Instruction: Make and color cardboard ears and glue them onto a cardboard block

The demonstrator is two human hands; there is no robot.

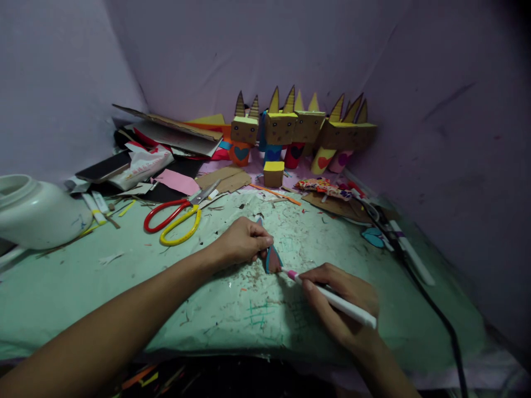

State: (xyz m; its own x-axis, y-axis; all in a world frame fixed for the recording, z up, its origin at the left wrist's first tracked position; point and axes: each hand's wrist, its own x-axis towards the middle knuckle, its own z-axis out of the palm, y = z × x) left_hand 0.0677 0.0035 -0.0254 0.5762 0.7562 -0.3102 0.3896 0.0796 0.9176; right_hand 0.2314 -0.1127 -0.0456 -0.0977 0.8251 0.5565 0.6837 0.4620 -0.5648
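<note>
Cutout (274, 261) slants up-left from its wide end

Just below frame center, your left grip (244, 241) has it pinched. Your right grip (341, 296), lower right, is wrapped round the marker (347, 307), tip right by the wide end's corner.

Near the middle, we are counting two hands: one left hand (243, 241) and one right hand (342, 293), with one marker (344, 305) and one small cutout (274, 261). On the left, we are finding one pair of scissors (196, 208) and one white pot (50, 215). At the far side, we are counting five figures (281, 130), five hearts (272, 153), at least nine horns (274, 103) and one small box (274, 176). On the right, we are seeing one black cord (426, 297).
</note>
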